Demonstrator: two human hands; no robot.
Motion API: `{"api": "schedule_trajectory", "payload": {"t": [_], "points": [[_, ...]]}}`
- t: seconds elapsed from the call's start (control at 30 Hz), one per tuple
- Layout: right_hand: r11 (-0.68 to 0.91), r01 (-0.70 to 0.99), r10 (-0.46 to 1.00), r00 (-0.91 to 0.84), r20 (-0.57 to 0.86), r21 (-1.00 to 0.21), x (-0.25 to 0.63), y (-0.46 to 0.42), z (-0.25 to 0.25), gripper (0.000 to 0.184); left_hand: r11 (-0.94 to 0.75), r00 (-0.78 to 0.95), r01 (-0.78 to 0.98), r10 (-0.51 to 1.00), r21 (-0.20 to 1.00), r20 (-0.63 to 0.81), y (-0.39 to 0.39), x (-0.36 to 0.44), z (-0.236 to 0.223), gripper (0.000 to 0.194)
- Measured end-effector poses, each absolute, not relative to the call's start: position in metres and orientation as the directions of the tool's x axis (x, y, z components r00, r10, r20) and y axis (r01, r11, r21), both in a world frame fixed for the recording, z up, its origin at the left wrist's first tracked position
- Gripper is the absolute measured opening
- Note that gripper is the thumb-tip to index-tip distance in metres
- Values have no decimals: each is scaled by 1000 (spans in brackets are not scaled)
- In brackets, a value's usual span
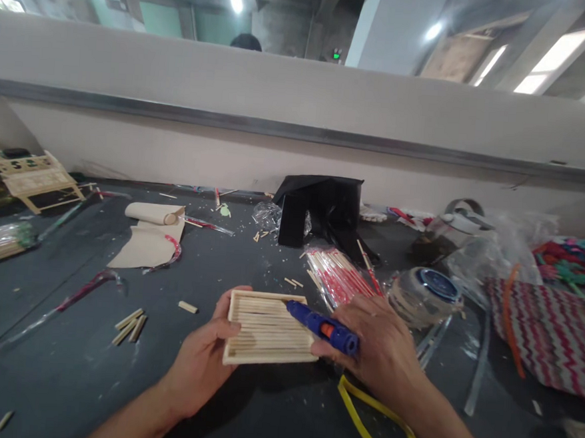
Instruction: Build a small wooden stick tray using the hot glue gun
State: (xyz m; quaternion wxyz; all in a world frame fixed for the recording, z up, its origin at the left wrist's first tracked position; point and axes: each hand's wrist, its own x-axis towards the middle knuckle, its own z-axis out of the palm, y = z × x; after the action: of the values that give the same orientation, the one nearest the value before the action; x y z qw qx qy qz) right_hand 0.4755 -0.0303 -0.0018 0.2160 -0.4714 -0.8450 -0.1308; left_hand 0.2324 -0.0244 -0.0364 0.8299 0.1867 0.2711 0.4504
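My left hand [202, 359] grips the left edge of a small rectangular panel of wooden sticks [267, 329], holding it just above the dark table. My right hand [381, 345] is closed round a blue glue gun [321, 325] with an orange trigger. Its nozzle points left and rests near the panel's top right corner. A yellow cord [375, 425] loops below my right wrist.
A pack of red and white sticks [341, 276], a spool of twine [425, 295] and a black folded object [323, 211] lie behind the panel. Loose wooden pieces [129, 326], rolled paper [152, 232], a stick model [37, 178] at left. Striped fabric [550, 330] and plastic bags at right.
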Motion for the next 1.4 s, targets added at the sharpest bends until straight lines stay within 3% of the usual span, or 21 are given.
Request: {"api": "schedule_trajectory", "payload": {"t": [1.4], "points": [[490, 869, 748, -457, 482, 65, 484, -27, 3, 59, 498, 382, -682, 867, 535, -320, -21, 232, -33, 49]]}}
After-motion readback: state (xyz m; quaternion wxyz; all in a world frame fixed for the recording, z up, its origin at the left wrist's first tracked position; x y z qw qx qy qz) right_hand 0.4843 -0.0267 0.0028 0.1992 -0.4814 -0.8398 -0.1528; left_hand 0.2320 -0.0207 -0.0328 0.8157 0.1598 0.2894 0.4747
